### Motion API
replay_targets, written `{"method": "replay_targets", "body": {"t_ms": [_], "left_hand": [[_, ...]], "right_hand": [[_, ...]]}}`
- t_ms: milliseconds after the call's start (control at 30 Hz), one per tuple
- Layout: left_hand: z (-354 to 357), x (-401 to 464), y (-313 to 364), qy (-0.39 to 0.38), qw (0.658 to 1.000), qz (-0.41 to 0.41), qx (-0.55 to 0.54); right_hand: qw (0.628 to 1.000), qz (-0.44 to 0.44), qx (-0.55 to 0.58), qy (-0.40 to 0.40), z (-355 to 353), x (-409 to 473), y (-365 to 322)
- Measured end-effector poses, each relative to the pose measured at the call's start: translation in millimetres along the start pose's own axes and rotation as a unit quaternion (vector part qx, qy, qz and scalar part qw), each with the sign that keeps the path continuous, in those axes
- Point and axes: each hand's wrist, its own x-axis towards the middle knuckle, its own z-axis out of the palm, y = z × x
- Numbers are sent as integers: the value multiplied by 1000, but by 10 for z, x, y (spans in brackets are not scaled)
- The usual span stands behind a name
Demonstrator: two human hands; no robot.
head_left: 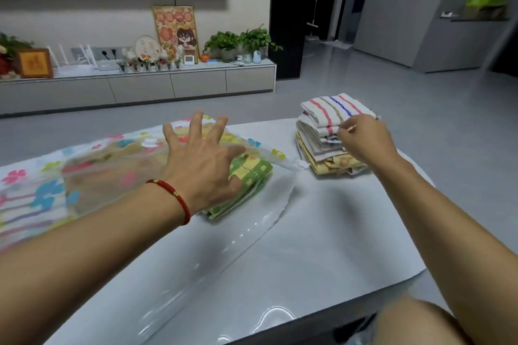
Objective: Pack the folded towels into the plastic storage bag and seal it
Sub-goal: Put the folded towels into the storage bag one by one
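Towels [330,131] stacked under right fingers [346,131]; left hand [201,165] presses bag [92,173].

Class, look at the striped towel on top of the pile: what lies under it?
Under the striped towel sits a stack of folded towels, the lowest yellow-patterned. The right hand covers part of the stack, so the count is unclear.

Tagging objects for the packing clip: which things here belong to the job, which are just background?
Job:
- plastic storage bag, mouth open
- green-and-yellow towel at the bag's mouth
- stack of folded towels
- left hand, spread over the bag
- right hand, on the stack

Background:
- table
- TV cabinet
- potted plants
- framed picture
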Motion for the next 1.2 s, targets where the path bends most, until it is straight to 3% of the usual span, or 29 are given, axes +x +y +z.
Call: {"method": "replay_targets", "body": {"t_ms": [100,267,333,533,600,667,733,867,933,1100,1200], "left_hand": [[42,140,58,-9,1000,-8,-7],[95,303,70,5,1000,-18,-23],[113,341,67,17,1000,-18,-18],[151,365,83,15,1000,-17,13],[125,332,74,16,999,-9,37],[75,262,25,11,998,-10,54],[24,128,-60,7,998,-18,66],[-98,-240,-326,2,994,-40,106],[-170,-434,-509,-2,994,-54,95],[-208,-1002,-909,-42,992,-110,40],[-282,-1141,-1135,-67,991,-120,-2]], "right_hand": [[998,-8,-44,39,78,580,102],[988,122,-64,-76,295,1250,291],[983,147,-84,-74,377,1369,350],[990,18,-134,34,295,1460,325],[999,21,-34,-6,135,1432,302],[985,73,117,-100,-75,1318,272],[947,110,244,-176,-275,1142,235],[873,110,438,-185,-665,570,153],[857,88,468,-196,-805,177,41],[933,-51,312,-172,-930,-873,-347],[916,-154,259,-264,-925,-1487,-699]]}}
